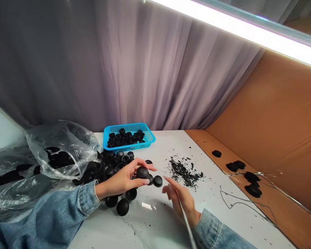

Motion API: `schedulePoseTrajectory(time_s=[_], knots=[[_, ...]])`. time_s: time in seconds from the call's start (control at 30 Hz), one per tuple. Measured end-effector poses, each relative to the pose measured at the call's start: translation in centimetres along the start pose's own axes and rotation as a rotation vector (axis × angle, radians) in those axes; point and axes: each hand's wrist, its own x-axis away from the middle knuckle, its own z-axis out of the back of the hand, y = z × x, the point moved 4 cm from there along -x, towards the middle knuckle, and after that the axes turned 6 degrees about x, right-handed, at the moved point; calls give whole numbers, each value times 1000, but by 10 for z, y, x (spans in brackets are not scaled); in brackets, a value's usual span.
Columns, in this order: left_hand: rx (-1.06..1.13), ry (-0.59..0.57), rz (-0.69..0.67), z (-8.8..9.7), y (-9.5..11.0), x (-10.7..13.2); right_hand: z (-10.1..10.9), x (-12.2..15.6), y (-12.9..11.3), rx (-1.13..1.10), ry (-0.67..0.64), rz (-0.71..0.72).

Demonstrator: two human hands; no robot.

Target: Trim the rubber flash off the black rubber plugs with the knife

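My left hand [126, 178] grips a round black rubber cap [142, 172], dome up, between thumb and fingers. Another black cap [158, 181] sits just right of it, near my right fingertips. My right hand [180, 199] is closed around a thin, pale rod-like tool [186, 221], whose tip I cannot make out. Behind and below my left hand lies a heap of black rubber caps [110, 171], some showing their hollow side. One dome-up cap [122, 207] lies at the front of the heap.
A blue plastic basket [150, 140] at the back holds more black pieces. Black scraps [184, 171] are scattered on the white table [168, 138]. A clear plastic bag [64, 135] with black pieces stands left. Several caps [253, 190] and bent wire [229, 207] lie right.
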Motion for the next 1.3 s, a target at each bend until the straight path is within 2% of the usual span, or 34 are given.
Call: schedulePoseTrajectory(time_s=[0.23,0.37,0.43,0.53,0.57,0.6,0.67,0.77,0.83,0.93,1.13,1.23,1.3], knots=[[6,-5,-67,1,-9,-7,-28,-40,-12,-231,-234,-251],[-262,33,-30,14,-8,-13,-35,-63,-15,-284,-292,-321],[-427,159,-25,31,2,-15,-35,-72,-12,-274,-292,-315],[-526,523,-12,64,23,-9,-32,-85,-5,-238,-278,-273],[-512,576,12,71,28,-7,-31,-89,-3,-227,-278,-253],[-466,576,17,75,33,-4,-31,-94,-2,-219,-281,-233],[-374,483,28,73,39,-2,-34,-101,0,-212,-293,-196],[-262,337,20,60,44,1,-41,-108,-2,-215,-305,-154],[-275,297,-13,52,47,3,-46,-110,-5,-218,-304,-130],[-429,316,-60,48,48,7,-52,-107,-8,-220,-294,-107],[-1001,322,-255,52,39,4,-49,-102,-11,-226,-299,-77],[-1150,229,-348,49,35,1,-45,-104,-14,-235,-331,-65],[-1204,147,-351,45,34,-1,-42,-106,-15,-243,-336,-71]])
